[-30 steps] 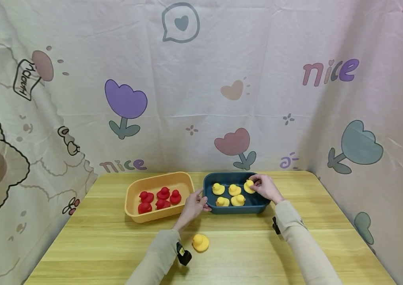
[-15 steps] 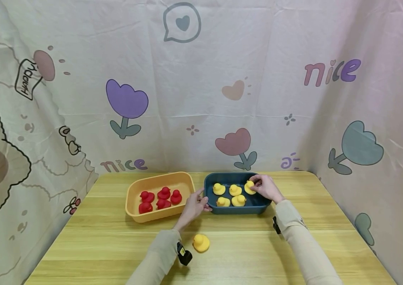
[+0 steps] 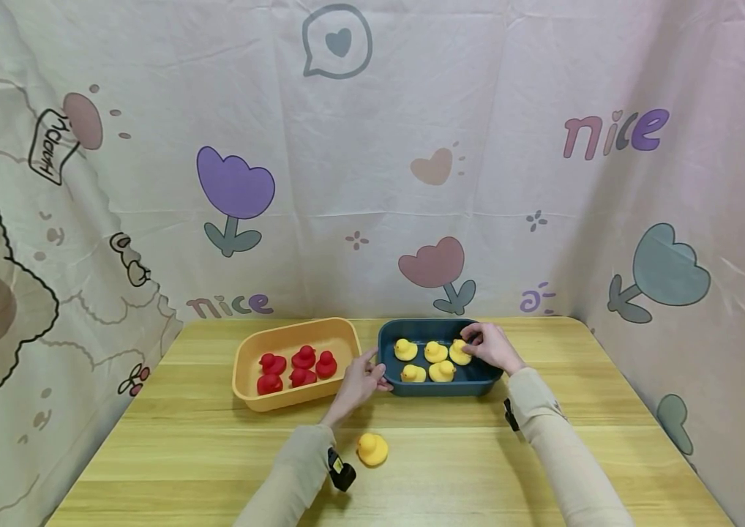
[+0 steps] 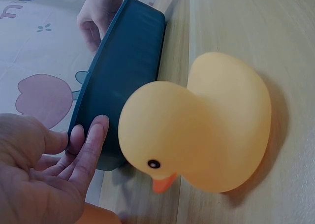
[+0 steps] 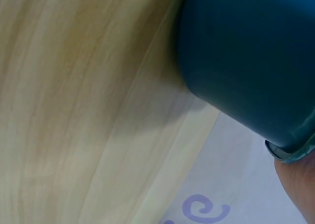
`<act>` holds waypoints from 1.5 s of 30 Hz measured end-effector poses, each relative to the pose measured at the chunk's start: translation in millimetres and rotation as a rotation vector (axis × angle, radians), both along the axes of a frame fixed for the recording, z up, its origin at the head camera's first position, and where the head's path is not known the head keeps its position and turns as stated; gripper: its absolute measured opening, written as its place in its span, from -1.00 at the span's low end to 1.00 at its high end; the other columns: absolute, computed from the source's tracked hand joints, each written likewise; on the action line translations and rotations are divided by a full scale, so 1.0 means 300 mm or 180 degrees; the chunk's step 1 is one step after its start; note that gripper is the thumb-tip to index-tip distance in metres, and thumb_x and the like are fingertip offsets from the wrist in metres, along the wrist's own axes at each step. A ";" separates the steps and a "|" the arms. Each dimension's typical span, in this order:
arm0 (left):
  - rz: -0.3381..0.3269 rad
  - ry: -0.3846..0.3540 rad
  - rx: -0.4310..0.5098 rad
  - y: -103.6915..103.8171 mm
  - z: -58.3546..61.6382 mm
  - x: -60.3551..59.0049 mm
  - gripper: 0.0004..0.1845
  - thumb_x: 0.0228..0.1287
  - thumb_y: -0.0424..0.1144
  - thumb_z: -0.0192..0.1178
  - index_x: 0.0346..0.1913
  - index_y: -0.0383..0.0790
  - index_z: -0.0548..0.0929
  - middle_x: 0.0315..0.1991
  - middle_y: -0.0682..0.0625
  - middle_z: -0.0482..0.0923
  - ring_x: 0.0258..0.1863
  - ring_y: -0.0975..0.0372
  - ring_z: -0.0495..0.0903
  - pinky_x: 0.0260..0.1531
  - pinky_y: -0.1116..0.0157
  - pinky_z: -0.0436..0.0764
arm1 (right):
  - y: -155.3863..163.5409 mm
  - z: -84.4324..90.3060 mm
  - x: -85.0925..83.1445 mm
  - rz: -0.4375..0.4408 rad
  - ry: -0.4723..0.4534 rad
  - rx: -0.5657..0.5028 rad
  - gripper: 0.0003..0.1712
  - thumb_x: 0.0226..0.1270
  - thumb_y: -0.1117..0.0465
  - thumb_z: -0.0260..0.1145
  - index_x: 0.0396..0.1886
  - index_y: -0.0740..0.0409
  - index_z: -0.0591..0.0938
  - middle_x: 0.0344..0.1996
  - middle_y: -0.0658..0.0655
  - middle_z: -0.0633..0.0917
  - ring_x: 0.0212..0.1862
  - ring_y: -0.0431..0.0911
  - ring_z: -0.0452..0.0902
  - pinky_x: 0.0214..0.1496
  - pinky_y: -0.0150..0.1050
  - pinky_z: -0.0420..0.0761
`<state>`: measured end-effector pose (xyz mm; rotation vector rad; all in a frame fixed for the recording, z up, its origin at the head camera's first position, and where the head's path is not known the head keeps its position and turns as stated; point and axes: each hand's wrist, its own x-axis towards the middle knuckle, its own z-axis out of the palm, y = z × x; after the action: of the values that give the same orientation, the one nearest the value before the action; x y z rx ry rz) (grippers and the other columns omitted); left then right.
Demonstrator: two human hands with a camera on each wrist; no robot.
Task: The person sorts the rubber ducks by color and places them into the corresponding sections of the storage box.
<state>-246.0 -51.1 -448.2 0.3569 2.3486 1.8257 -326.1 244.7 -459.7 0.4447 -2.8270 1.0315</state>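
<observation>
My left hand (image 3: 357,380) holds the near left corner of a dark blue plastic bin (image 3: 438,390). In the left wrist view, the thumb is at the rim and the fingers (image 4: 91,152) lie along the outer wall. My right hand (image 3: 492,347) reaches over the bin's right side and pinches a yellow rubber duck (image 3: 459,354) low inside it. Several more yellow ducks (image 3: 435,353) sit in the bin. The right wrist view shows the bin's outer wall (image 5: 246,51) and only a sliver of the hand. One yellow duck (image 3: 372,450) stands on the table beside my left wrist.
A yellow-orange bin (image 3: 257,401) with several red ducks (image 3: 303,357) stands to the left of the blue one. Both bins are near the back edge of the wooden table (image 3: 438,468). A printed curtain (image 3: 346,176) hangs behind and at the sides.
The duck at my right fingers has gone slightly lower in the blue bin, and its head now faces more to the left. My left hand stays on the bin's corner.
</observation>
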 end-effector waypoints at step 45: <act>0.0149 0.0042 -0.0190 -0.001 -0.097 -0.072 -0.46 0.32 -0.32 -0.05 0.32 -0.31 0.13 -0.35 -0.26 0.57 -0.43 0.02 0.66 -0.29 0.11 0.66 | -0.360 -0.045 0.381 0.1601 0.0373 -0.0757 -0.76 0.01 0.28 0.36 -0.25 0.15 0.60 -0.47 0.13 0.64 -0.51 -0.30 0.47 -0.49 -0.46 0.59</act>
<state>-267.6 -51.5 -477.4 0.3102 2.4342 1.7741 -211.7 136.6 -473.3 1.1809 -2.4968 1.3460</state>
